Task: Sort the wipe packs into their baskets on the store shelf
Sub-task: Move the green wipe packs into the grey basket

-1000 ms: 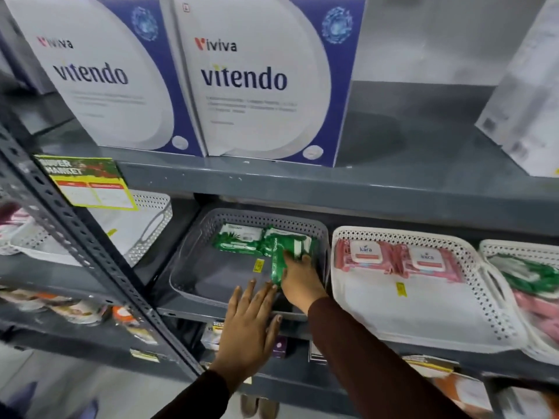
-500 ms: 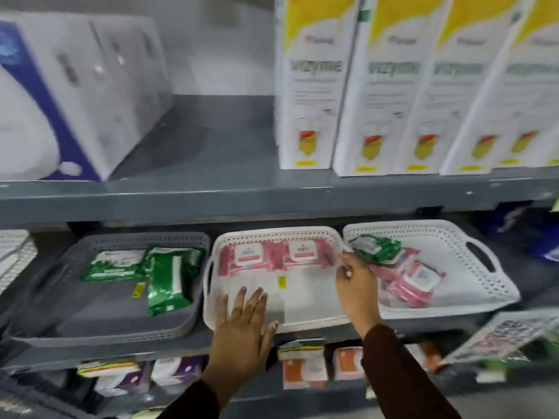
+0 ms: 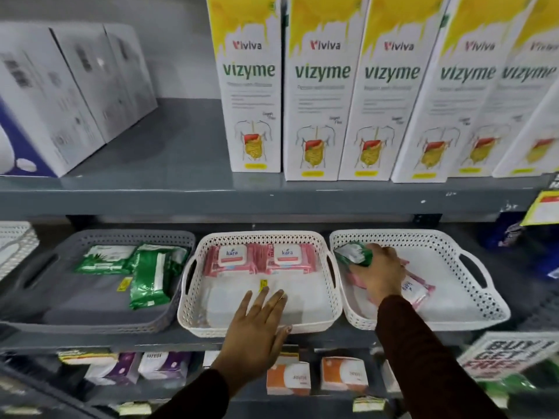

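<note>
Three baskets sit side by side on the middle shelf. The grey basket (image 3: 36,293) on the left holds two green wipe packs (image 3: 152,275). The middle white basket (image 3: 329,300) holds two pink packs (image 3: 231,260) along its back. The right white basket (image 3: 472,267) holds a green pack (image 3: 352,254) lying on pink packs (image 3: 416,290). My right hand (image 3: 378,272) is inside the right basket, its fingers closed over the green pack. My left hand (image 3: 254,328) lies flat with fingers apart on the front rim of the middle basket, holding nothing.
Tall white and yellow boxes (image 3: 251,86) and white and blue boxes (image 3: 39,98) stand on the shelf above. Small orange and purple boxes (image 3: 289,378) fill the shelf below. A sale sign (image 3: 511,352) hangs at the lower right. Another white basket (image 3: 15,246) is at the far left.
The view has swung right from the grey basket. My right hand left the green packs there, moved into the right basket and closed on the green pack. My left hand shifted to the middle basket's rim.
</note>
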### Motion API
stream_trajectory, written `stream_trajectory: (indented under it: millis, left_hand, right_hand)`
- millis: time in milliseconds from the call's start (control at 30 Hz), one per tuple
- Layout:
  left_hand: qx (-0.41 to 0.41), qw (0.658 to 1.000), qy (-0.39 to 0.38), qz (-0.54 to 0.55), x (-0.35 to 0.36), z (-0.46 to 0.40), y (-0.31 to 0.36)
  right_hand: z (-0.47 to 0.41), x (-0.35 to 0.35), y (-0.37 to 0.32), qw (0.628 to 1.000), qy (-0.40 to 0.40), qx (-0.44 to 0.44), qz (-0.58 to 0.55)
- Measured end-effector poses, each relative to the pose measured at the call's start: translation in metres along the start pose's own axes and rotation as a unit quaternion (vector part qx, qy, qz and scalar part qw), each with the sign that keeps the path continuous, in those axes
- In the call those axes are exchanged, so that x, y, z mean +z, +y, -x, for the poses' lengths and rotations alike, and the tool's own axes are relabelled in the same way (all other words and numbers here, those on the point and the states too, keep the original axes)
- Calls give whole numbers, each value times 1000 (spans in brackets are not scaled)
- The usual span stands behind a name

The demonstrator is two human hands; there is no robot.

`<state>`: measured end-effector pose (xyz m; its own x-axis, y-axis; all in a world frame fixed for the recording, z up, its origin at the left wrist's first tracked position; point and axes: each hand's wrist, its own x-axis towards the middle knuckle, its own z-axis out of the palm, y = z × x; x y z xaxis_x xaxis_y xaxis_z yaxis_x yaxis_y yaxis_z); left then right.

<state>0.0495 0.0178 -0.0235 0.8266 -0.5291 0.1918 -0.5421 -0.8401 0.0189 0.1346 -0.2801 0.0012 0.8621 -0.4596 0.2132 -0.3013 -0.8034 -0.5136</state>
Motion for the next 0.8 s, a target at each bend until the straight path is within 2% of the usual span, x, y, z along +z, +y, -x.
stream_trajectory:
  millis: [133, 233, 333, 500, 633, 700, 800]
  left_hand:
    - [-25, 999, 20, 10, -4, 24, -34]
    - [-75, 996, 47, 23, -8, 50, -68]
    - [-139, 988, 61, 23, -14, 83, -104]
    - [-214, 974, 69, 21, -23, 138, -166]
    - [-219, 973, 64, 24, -19, 178, -203]
    - [-214, 975, 62, 25, -20, 193, -218]
    - [-199, 979, 51, 13, -24, 206, -235]
  right_hand:
    - [9, -4, 3, 991, 78, -15, -110]
    - [19, -17, -6, 967, 145, -39, -204]
    - [34, -22, -45, 951, 148, -93, -257]
    - [88, 24, -168, 914, -13, -229, -334]
    - [145, 87, -258, 869, -160, -320, -343]
    - [166, 117, -297, 844, -232, -351, -333]
    - [186, 151, -349, 825, -293, -399, -272]
